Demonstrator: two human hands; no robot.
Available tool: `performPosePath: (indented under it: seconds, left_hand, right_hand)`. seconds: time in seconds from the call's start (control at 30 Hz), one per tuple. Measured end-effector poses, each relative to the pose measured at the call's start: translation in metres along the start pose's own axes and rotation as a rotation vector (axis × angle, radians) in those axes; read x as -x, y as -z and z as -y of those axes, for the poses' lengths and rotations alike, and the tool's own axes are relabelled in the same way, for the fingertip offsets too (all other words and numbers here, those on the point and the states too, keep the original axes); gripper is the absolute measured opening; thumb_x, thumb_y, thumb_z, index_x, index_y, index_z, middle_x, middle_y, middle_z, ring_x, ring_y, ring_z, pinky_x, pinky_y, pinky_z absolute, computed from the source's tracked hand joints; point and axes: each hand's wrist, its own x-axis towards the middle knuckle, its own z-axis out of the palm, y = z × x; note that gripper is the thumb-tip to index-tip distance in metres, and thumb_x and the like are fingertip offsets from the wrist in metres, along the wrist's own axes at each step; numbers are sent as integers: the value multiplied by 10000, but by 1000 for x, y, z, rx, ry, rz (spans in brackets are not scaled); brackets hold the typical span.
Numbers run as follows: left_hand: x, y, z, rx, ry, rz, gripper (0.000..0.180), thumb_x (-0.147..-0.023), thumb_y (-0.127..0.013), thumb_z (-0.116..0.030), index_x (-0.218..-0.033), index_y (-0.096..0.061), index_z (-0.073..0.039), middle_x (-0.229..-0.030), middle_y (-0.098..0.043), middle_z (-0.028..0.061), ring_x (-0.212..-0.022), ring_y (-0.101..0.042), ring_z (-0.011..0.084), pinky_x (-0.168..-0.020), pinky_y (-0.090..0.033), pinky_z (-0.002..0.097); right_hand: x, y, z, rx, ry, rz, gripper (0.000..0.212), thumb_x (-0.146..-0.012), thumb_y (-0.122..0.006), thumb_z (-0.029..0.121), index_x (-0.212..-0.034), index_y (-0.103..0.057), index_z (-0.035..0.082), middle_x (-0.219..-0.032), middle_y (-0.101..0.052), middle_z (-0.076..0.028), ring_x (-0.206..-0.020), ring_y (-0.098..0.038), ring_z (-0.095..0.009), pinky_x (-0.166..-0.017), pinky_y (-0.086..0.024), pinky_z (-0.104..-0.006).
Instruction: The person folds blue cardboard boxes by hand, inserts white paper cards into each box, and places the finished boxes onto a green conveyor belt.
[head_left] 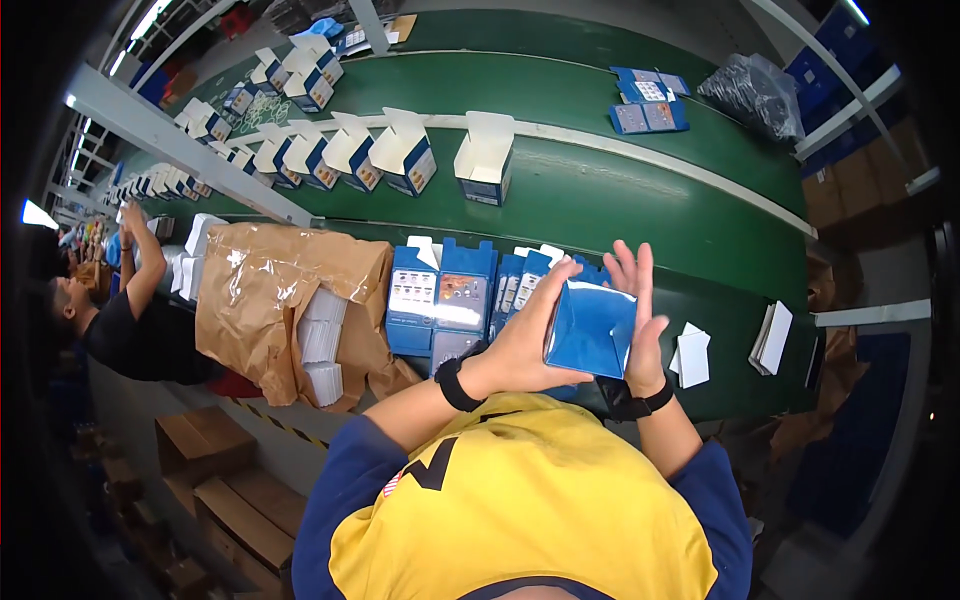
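Note:
A small blue carton (pixel 590 328) is up in front of my chest, its plain blue face turned toward me. My left hand (pixel 525 340) grips it from the left side, fingers along its edge. My right hand (pixel 643 325) is at the carton's right side, with its fingers stretched out and spread; whether the palm presses on it I cannot tell. Just left of my hands, flat printed blue cartons (pixel 440 290) lie on the green bench, and more folded ones (pixel 520 275) are partly hidden behind my left hand.
Open-topped cartons (pixel 404 155) stand in a row on the green conveyor (pixel 600 180). A brown paper bag (pixel 290 290) of white inserts sits at left. White paper pieces (pixel 691 355) lie at right. A co-worker (pixel 135 325) works at far left. Dark plastic wrap (pixel 755 92) lies at the back.

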Motion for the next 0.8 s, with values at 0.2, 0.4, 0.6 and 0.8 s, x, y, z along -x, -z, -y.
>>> performPosePath:
  seconds: [0.2, 0.4, 0.6, 0.8]
  left_hand:
    - [-9, 8, 52, -468, -555, 84, 1020, -587, -788, -92, -1413, -192, -154, -1449, -257, 153, -1337, -245, 360, -1075, -204, 515]
    - [-5, 38, 66, -799, -134, -43, 956, -635, -738, -54, -1416, -195, -146, -1426, -282, 199, -1300, -306, 368, -1067, -239, 492]
    - [14, -11, 121, -339, 527, -109, 949, -698, -733, -224, -1410, -140, -18, -1370, -289, 308, -1279, -316, 398, -1046, -287, 391]
    - [22, -28, 160, -229, 652, -42, 1012, -684, -742, -302, -1400, -112, 34, -1356, -305, 310, -1274, -333, 383, -1030, -308, 371]
  right_hand:
    - [-26, 66, -9, -233, -750, 16, 875, -878, -535, 437, -1443, 30, 81, -1401, -283, -165, -1223, -419, -297, -1008, -357, -394]
    - [-117, 81, -31, 160, -655, -26, 1113, -744, -720, 116, -1413, 170, 92, -1400, -284, -163, -1209, -441, -276, -980, -402, -389]
    - [-176, 122, -154, 945, 87, 25, 1268, -631, -786, 49, -1397, 223, 130, -1478, -108, -184, -1275, -352, -300, -1010, -364, -392]
    - [-134, 121, -150, 1146, -48, -123, 1174, -633, -795, 166, -1418, 67, 25, -1462, -138, -244, -1331, -248, -349, -1058, -280, -339]
